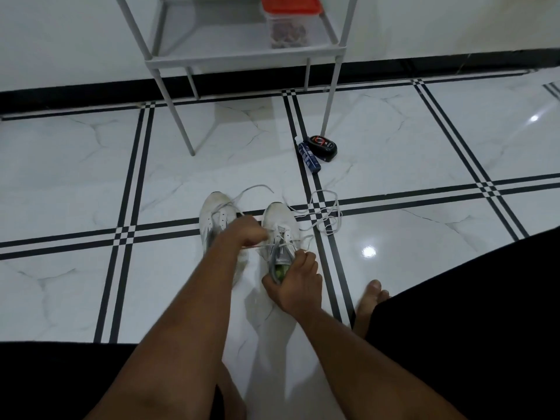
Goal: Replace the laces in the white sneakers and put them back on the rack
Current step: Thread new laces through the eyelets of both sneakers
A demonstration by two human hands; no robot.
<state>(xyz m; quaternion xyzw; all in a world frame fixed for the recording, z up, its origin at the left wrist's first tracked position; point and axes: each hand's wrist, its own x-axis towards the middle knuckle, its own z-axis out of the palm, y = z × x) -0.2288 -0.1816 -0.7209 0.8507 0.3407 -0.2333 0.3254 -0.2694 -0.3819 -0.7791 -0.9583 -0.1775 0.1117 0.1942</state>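
Two white sneakers stand side by side on the floor (424,253), long axes running away from the person, toes toward the wall. The left sneaker (216,218) is partly covered by a forearm; its eyelet rows show, and a lace end trails from it. The right sneaker (280,225) is smooth white with a grey tongue and something green inside the opening.

The left hand (247,233) is curled tight, pinching a lace (283,237) drawn out sideways from the right sneaker. The right hand (298,281) grips that sneaker at the heel collar, fingers wrapped over the rim.

A loose lace (325,213), flat and white, lies in loops just beside the right sneaker's toe.

The floor is glossy white marble-look tile with black double stripes (lamp glare shows on it). A grey metal rack (242,54) stands against the wall, a red-lidded clear tub (288,22) on its shelf. Near one rack leg lie a blue tube (309,157) and a black polish case (323,147), touching. A bare foot (368,301) rests at the right.
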